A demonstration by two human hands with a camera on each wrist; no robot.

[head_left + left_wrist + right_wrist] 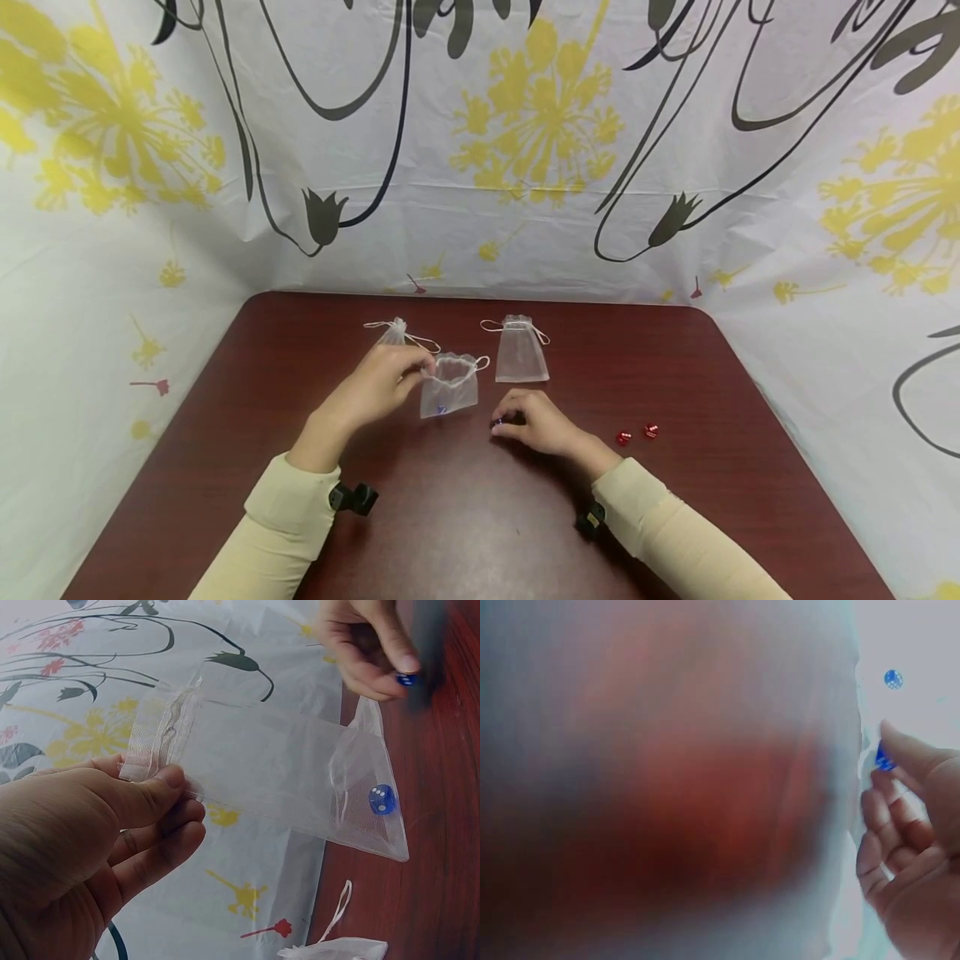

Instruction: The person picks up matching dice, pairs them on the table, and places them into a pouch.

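My left hand (382, 377) pinches the rim of a sheer white drawstring pouch (459, 396), whose mouth gapes at the top. Inside that pouch, near its bottom, lies a blue die (382, 799) with white dots. Between the thumb and fingers of my right hand (534, 421) is a second blue die (406, 679), held a short way to the right of the pouch and apart from it. In the right wrist view my right hand (915, 825) shows at the right edge with the blue die (885, 757) at its fingertips.
Another drawstring pouch (522, 354) lies flat at the back of the dark red table (450, 517). A third pouch (393, 333), drawn in at the neck, is partly behind my left hand. Two red dice (624, 437) lie right of my right hand. Patterned cloth surrounds the table.
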